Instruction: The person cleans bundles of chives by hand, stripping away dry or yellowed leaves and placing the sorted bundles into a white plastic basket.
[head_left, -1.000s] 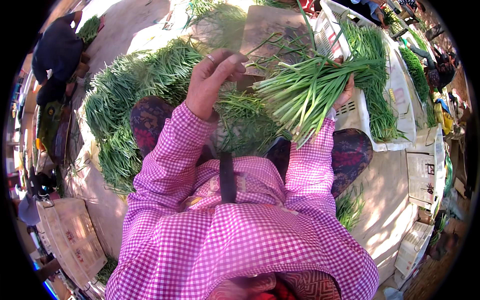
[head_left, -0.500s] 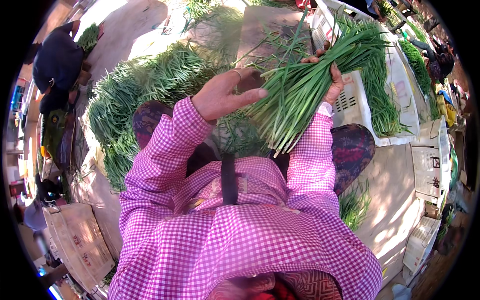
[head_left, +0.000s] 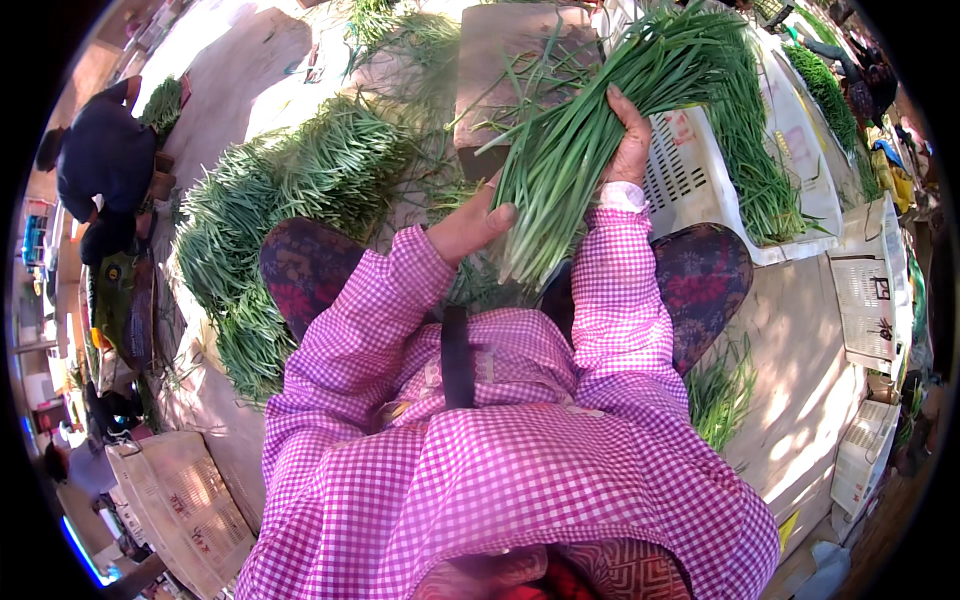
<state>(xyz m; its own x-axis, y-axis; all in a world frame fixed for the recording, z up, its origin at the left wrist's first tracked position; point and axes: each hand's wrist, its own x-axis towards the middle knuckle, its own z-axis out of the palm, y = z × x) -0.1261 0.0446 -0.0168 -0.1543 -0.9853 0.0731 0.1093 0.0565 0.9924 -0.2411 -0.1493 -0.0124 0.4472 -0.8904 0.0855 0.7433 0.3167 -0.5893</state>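
A thick bunch of garlic chives (head_left: 565, 160) lies tilted between my hands, pale stem ends toward me and green leaf tips fanning to the far right. My right hand (head_left: 628, 145) is closed round its middle from the right, thumb on top and the other fingers hidden beneath. At the left of the stem ends, my left hand (head_left: 472, 225) grips the bunch, thumb on the near side and fingers mostly out of sight behind the stems. Beyond the bunch stands a low, worn block (head_left: 500, 60) with loose leaves strewn over it.
A big heap of chives (head_left: 290, 185) lies on the ground to my left. At the right, a white plastic crate (head_left: 690, 165) holds more chives (head_left: 740, 170). Other crates (head_left: 865, 290) stand further right, another crate (head_left: 185, 500) at the lower left. A person in dark clothes (head_left: 105, 150) bends over at the far left.
My left hand, which was raised and apart over the stems, has come down and closed on the stem ends. My right hand has shifted a little left with the bunch, now more upright.
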